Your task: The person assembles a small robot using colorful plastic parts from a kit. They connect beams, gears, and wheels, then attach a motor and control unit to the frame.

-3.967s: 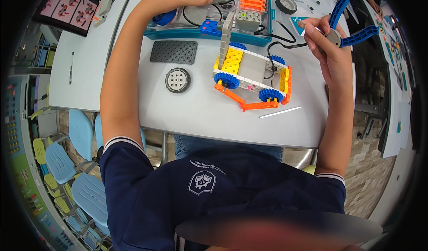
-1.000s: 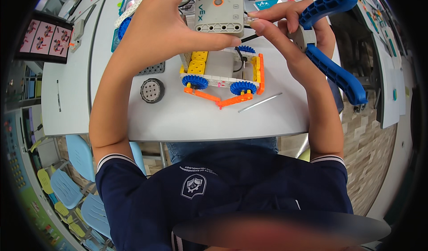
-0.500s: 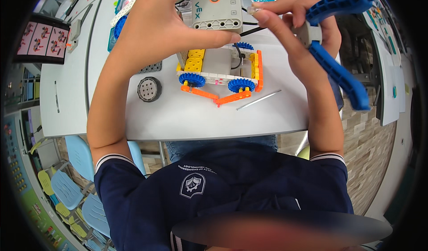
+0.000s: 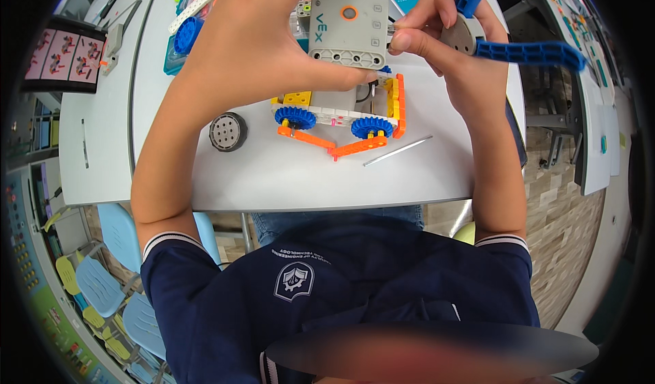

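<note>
My left hand (image 4: 266, 49) grips a grey controller brick (image 4: 348, 25) from its left side, thumb under its lower edge, and holds it over a small vehicle (image 4: 341, 114). The vehicle has yellow, white and orange parts and blue gear wheels, and stands on the white table (image 4: 286, 179). My right hand (image 4: 464, 77) keeps a blue two-armed tool (image 4: 525, 51) with a grey round hub in its palm. Its thumb and forefinger pinch something small at the brick's right edge. What they pinch is too small to tell.
A grey round wheel hub (image 4: 227, 131) lies left of the vehicle and a thin metal rod (image 4: 398, 150) to its right. Trays of loose parts and a blue gear (image 4: 185, 36) sit at the back. A screen (image 4: 65, 53) stands far left; blue chairs (image 4: 116, 234) stand below.
My left hand has brought the grey brick from the back of the table to above the vehicle. My right fingers have closed in on the brick's right edge.
</note>
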